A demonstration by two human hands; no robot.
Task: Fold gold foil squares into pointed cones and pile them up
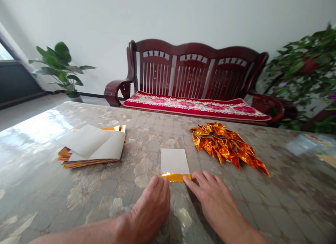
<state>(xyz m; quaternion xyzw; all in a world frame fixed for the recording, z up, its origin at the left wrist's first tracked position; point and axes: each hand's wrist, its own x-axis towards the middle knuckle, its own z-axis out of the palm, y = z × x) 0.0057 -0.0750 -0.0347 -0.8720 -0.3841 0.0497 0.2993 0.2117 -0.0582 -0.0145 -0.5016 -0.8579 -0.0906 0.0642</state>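
A sheet of gold foil paper [174, 161] lies in front of me, pale back up, its near edge folded over into a shiny gold strip. My left hand [153, 203] is closed, fingers curled at the near left corner of the strip. At the strip's right end is my right hand [212, 195], its thumb pressing on the gold and its fingers bent beside the paper's edge. Left of the sheet sits a stack of foil paper [97, 144], mostly pale side up. Several folded gold paper pieces [223, 146] lie grouped on the right.
The table [110, 191] has a glossy, flower-patterned cover. A clear plastic bag [309, 144] rests near its right edge. Beyond the table stands a dark red wooden bench [194, 72] with a red patterned cushion [194, 104]. Potted plants [61, 67] flank the bench.
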